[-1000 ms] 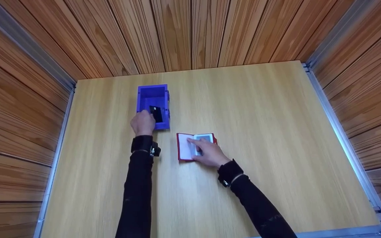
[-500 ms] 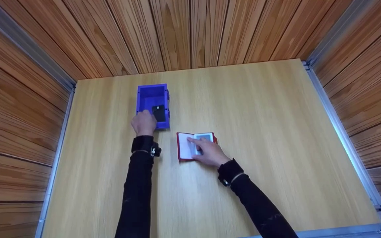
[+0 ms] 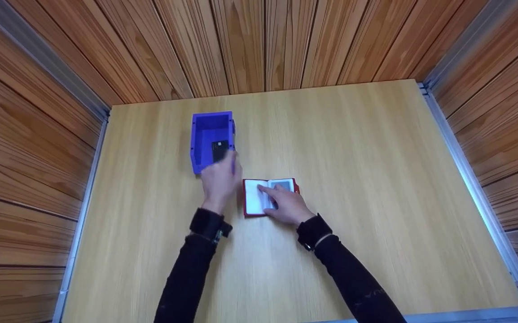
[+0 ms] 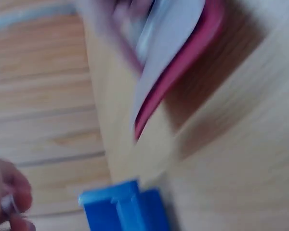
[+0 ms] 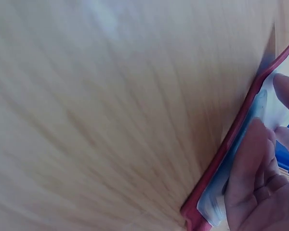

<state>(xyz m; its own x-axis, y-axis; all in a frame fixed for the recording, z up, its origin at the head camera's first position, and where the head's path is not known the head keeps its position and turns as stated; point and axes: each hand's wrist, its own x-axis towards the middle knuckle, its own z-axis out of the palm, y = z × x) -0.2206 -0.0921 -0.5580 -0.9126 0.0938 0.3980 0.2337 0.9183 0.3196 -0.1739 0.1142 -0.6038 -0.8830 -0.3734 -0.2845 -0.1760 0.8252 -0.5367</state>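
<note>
A red card holder (image 3: 254, 197) with white and clear pages lies spread open on the table. My right hand (image 3: 288, 206) rests on it, index finger extended onto the left page and thumb near the lower edge. In the right wrist view its fingers (image 5: 250, 168) press the clear sleeves. My left hand (image 3: 221, 179), blurred, is over the near right corner of a blue-purple box (image 3: 198, 139), between it and the card holder. In the left wrist view its fingertips pinch a small pale thing (image 4: 9, 204), mostly hidden. A black card (image 3: 219, 150) lies inside the box.
The light wooden table (image 3: 375, 179) is bounded by metal rails (image 3: 465, 202) at the sides. Wood-panelled walls (image 3: 281, 45) stand at the back and on both sides.
My left hand has left the box's left front side and moved right and toward me, nearer the card holder. The black card has shifted and settled in the box. My right hand stays put.
</note>
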